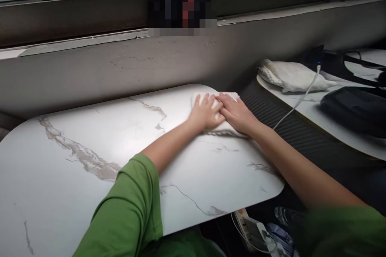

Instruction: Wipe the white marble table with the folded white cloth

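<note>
A folded white cloth lies flat near the far right corner of the white marble-patterned table. My left hand rests palm down on the cloth, its fingers spread. Beside it, my right hand also presses flat on the cloth, with its fingertips touching the left hand's fingers. Both palms hide much of the cloth.
To the right, a second marble-patterned surface holds a white bundle, a black object and a white cable. A wall borders the table's far edge. Below the front edge is a power strip.
</note>
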{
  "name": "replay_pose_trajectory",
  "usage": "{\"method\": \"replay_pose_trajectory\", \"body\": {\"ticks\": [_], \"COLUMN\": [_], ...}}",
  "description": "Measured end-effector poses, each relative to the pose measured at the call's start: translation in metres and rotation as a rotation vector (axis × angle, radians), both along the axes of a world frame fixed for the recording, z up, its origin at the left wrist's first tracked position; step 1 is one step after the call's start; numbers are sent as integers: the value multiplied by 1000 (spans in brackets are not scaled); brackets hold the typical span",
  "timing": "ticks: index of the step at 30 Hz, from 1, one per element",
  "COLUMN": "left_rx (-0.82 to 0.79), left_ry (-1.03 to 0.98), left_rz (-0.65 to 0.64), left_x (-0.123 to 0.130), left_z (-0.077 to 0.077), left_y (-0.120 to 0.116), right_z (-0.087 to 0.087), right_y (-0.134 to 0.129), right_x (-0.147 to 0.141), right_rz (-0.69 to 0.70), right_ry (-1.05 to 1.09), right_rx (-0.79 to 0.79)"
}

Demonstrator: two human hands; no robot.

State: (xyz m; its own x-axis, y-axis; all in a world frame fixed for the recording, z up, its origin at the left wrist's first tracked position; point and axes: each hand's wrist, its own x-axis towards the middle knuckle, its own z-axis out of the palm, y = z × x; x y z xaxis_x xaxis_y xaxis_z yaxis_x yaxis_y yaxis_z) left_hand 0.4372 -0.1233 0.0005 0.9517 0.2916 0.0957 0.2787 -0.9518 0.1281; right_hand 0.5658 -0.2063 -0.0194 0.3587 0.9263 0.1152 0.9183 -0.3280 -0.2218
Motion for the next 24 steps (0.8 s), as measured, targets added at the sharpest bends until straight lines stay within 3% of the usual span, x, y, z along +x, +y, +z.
{"method": "replay_pose_trajectory", "body": {"ticks": [3,5,7,10,13,17,21,24], "left_rx": [10,29,42,71,76,70,123,162], "left_ry": [-6,-12,-1,7,5,2,64,68], "left_rz": [109,168,182,159,148,92,41,-31], "left_x": [5,0,-6,-16,-32,-76,-142,-192], "left_z": [1,2,2,2,4,6,13,16], "left_y": [56,78,89,84,63,11,-58,-100], "right_z": [4,3,0,-4,-4,-3,-1,2], "right_y": [67,97,111,109,85,26,-54,-105], "right_x": [1,-3,-7,-10,-16,-48,-117,-175], "right_rz": [52,80,92,117,152,218,331,334], "right_ry": [35,51,52,55,61,43,-7,-40], "right_rx": [61,134,193,191,65,-52,9,94]}}
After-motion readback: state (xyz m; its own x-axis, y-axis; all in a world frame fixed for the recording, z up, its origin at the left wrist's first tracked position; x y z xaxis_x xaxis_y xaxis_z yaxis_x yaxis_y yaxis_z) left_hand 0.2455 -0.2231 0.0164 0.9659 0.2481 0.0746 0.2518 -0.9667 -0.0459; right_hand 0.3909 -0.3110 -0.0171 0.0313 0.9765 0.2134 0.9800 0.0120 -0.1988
